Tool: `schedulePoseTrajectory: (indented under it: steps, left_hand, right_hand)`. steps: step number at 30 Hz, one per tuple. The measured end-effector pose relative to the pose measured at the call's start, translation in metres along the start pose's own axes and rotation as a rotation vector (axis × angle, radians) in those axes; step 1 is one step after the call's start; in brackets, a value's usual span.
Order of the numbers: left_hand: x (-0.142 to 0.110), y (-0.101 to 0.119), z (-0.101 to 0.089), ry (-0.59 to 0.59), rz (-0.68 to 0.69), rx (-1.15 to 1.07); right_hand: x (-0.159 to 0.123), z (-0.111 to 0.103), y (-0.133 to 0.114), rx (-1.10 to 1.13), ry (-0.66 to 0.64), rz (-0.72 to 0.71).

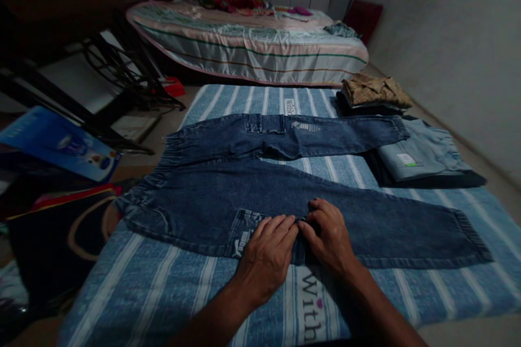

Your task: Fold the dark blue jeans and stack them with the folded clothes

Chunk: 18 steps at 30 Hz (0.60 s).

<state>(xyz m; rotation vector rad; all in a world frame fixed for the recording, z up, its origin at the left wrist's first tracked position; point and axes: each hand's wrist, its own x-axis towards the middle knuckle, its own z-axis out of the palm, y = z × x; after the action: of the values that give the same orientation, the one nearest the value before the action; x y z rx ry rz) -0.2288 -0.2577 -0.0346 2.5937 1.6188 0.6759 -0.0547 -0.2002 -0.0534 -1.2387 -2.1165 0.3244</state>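
Observation:
A pair of dark blue denim trousers [211, 184] lies spread across the bed, its elastic waist to the left and its cuffed legs to the right. On the nearer leg is a cargo pocket [244, 227] with a pale print. My left hand [271, 246] rests flat over this pocket, fingers stretched out. Beside it, my right hand [329, 233] has its fingers bent, with thumb and forefinger pinching the denim at the pocket's edge. Part of the pocket is hidden under both hands.
The trousers lie on a blue-and-white striped bedsheet [158, 276]. Folded light blue jeans [423, 149] and folded brown patterned cloth [376, 92] are stacked at the right. Another bed [244, 49] stands behind. A blue box [61, 143] and a dark treadle table [61, 5] are on the left.

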Motion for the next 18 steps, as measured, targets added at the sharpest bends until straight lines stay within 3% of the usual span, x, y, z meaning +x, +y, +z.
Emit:
schedulePoseTrajectory:
  steps: [10, 18]
  left_hand:
    - [0.002, 0.004, -0.002, 0.005, -0.027, 0.001]
    - [0.004, 0.005, -0.003, -0.005, -0.049, 0.014]
  right_hand:
    - [0.001, 0.005, -0.011, -0.04, 0.002, 0.092]
    - [0.003, 0.007, -0.013, 0.117, 0.042, 0.138]
